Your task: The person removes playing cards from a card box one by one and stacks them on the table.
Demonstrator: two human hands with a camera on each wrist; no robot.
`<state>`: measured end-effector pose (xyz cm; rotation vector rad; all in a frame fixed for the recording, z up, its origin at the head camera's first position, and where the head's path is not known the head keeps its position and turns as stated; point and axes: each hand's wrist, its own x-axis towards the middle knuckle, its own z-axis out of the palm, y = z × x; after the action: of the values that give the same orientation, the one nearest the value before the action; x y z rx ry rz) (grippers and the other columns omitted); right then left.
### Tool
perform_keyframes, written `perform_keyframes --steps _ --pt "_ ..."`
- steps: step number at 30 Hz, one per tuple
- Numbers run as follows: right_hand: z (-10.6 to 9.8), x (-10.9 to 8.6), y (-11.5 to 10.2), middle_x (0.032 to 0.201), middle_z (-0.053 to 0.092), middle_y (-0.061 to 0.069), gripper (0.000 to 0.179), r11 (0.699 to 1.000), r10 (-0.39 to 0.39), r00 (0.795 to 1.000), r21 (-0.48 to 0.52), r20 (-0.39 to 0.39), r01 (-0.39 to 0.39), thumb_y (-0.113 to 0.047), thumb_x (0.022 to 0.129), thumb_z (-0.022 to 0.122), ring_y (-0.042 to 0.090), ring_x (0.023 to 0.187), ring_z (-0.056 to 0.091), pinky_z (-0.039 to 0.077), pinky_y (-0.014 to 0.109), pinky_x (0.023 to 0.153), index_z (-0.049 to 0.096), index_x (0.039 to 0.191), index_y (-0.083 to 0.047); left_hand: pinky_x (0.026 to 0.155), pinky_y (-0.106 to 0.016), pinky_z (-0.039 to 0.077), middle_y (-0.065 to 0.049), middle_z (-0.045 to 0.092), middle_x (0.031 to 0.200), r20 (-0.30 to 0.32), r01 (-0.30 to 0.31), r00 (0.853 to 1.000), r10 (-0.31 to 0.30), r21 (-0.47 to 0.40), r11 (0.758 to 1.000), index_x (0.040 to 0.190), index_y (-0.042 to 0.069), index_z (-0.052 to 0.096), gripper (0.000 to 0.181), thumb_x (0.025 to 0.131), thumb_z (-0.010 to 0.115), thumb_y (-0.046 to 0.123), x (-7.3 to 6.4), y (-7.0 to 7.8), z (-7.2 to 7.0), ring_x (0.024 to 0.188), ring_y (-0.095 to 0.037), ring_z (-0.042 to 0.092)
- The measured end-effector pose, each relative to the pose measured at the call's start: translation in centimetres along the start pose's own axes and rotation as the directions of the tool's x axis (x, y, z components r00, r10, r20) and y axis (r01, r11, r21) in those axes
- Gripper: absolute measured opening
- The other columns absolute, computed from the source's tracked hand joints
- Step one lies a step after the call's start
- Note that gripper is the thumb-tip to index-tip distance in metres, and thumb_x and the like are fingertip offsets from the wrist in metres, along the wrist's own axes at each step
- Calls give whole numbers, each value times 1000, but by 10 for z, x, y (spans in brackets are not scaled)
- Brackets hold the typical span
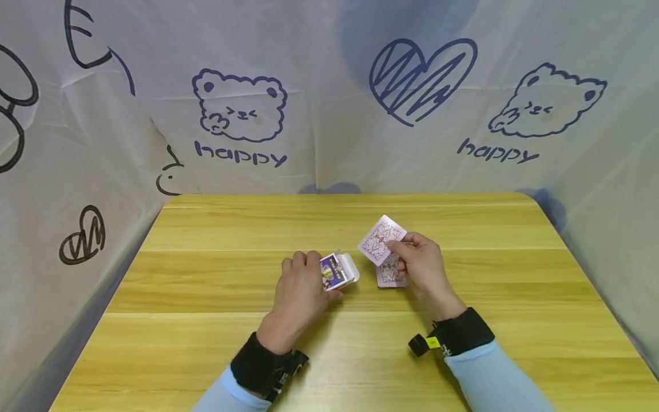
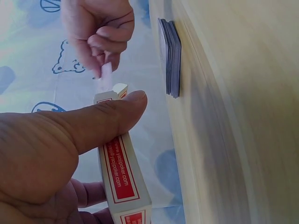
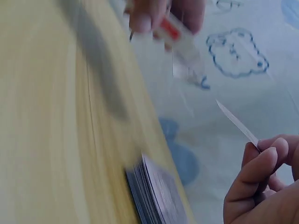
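Observation:
My left hand (image 1: 300, 289) grips a small card box (image 1: 333, 273), its white end flaps (image 1: 351, 266) folded out toward the right. In the left wrist view the thumb lies across the box's narrow side, which is printed red and white. Between thumb and fingers, my right hand (image 1: 426, 268) pinches a playing card (image 1: 380, 240) with a pink patterned back. Seen edge-on in the right wrist view, the held card (image 3: 237, 122) looks thin. Just below it a stack of playing cards (image 1: 389, 273) rests on the table, partly covered by the held card and right hand.
The wooden table (image 1: 216, 229) spreads around both hands. Behind it hangs a pale cloth (image 1: 329, 114) with bear and heart drawings, and similar cloth closes off both sides. Black bands (image 1: 465, 331) with small cameras sit on both wrists, over light blue sleeves.

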<state>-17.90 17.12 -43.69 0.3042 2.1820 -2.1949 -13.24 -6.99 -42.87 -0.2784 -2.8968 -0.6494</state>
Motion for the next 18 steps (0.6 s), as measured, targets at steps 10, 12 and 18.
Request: perform_keyframes --steps 10,12,18 --pt "-38 23 -6 77 61 4 32 889 8 998 -457 56 18 -23 104 67 10 59 49 41 26 51 72 120 4 70 -40 51 -20 59 106 3 -9 1000 10 -9 1000 119 -3 61 77 67 102 37 1 -1 2 92 -33 50" --pt "-40 26 -6 81 63 5 31 861 26 997 -509 72 14 -24 104 67 11 59 49 41 27 52 73 117 3 70 -40 51 -20 58 105 3 -10 1000 10 -12 1000 119 -3 61 77 67 102 36 1 -1 3 92 -32 50" --pt "-40 31 -2 88 64 6 31 806 75 991 -592 112 6 -22 102 67 15 67 50 42 30 60 75 117 4 72 -40 50 -19 58 106 8 -9 1000 9 -20 1000 119 -3 60 76 68 101 36 1 -1 4 93 -32 50"
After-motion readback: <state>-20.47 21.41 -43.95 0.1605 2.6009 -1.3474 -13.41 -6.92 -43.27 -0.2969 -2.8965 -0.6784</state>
